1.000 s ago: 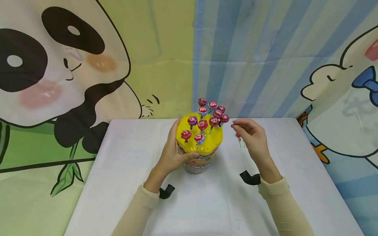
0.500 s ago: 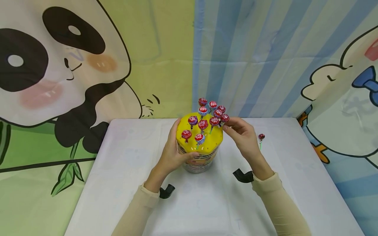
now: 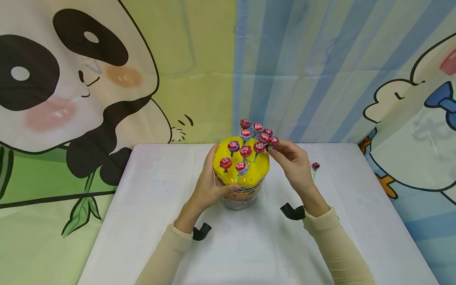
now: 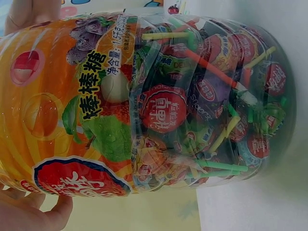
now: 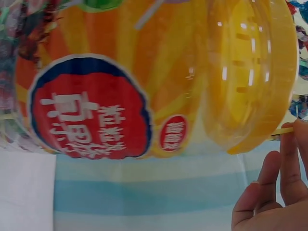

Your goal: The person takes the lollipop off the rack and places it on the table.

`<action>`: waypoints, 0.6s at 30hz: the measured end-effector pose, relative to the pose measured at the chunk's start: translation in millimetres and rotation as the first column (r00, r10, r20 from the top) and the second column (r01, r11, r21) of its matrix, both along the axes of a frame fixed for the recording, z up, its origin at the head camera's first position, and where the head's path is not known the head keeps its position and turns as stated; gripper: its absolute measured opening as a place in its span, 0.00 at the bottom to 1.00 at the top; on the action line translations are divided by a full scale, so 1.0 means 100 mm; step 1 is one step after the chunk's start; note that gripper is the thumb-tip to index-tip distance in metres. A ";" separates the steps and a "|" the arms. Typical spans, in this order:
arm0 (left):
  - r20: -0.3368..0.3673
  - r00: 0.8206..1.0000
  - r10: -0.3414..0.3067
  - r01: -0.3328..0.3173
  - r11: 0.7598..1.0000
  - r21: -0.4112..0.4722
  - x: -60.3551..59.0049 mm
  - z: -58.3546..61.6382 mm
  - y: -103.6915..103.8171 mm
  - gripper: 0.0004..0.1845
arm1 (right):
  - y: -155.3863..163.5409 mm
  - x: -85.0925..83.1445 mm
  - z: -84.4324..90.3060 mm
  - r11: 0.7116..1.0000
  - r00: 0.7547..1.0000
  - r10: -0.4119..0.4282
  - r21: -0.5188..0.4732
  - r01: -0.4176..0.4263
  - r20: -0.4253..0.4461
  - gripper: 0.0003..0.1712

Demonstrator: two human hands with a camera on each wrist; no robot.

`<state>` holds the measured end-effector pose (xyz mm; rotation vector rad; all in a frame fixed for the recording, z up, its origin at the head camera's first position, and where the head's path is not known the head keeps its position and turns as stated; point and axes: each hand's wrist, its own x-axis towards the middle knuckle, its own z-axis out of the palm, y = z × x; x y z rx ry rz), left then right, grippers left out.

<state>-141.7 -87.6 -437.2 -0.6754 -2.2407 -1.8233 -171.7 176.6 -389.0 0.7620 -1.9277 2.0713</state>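
Observation:
A clear jar [image 3: 242, 196] of wrapped lollipops stands upright on the table, with a fruit-printed label [image 4: 106, 106]. Several red-wrapped lollipops [image 3: 245, 151] stick up from its yellow lid [image 3: 257, 172]. My left hand [image 3: 206, 184] grips the jar's upper left side, thumb across the front below the lid. At the lid's right edge, my right hand [image 3: 293, 164] pinches a lollipop [image 3: 273, 141] below its head. The right wrist view has its yellow stick [image 5: 283, 131] between the fingertips and the lid's edge. Where the stick's lower end sits cannot be seen.
One loose lollipop [image 3: 315, 166] with a green stick lies on the white table [image 3: 149, 198], right of the right hand. Printed cloth [image 3: 199, 71] hangs behind the table's back edge. Black straps [image 3: 293, 211] stick out at both wrists.
My right hand has moved left from beside the jar to the lollipop at the lid's right edge. That lollipop has shifted slightly right. The left hand keeps its hold on the jar.

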 end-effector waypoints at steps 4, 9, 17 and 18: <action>0.001 1.000 0.000 0.000 1.000 0.002 0.00 0.01 0.00 0.61 | 0.01 0.01 0.06 0.998 0.999 -0.050 -0.034 0.049 -0.018 0.13; 0.002 1.000 -0.012 0.012 1.000 0.014 0.00 0.00 0.01 0.61 | 0.07 0.03 0.10 0.991 0.993 -0.117 -0.064 0.118 0.015 0.12; 0.014 1.000 -0.016 0.016 1.000 0.019 0.00 0.00 0.00 0.63 | 0.35 -0.01 -0.03 0.974 0.969 -0.223 -0.019 0.227 0.109 0.14; 0.021 1.000 -0.015 0.015 1.000 0.017 0.01 0.02 0.01 0.62 | 0.41 -0.03 -0.06 0.970 0.963 -0.240 -0.008 0.243 0.121 0.14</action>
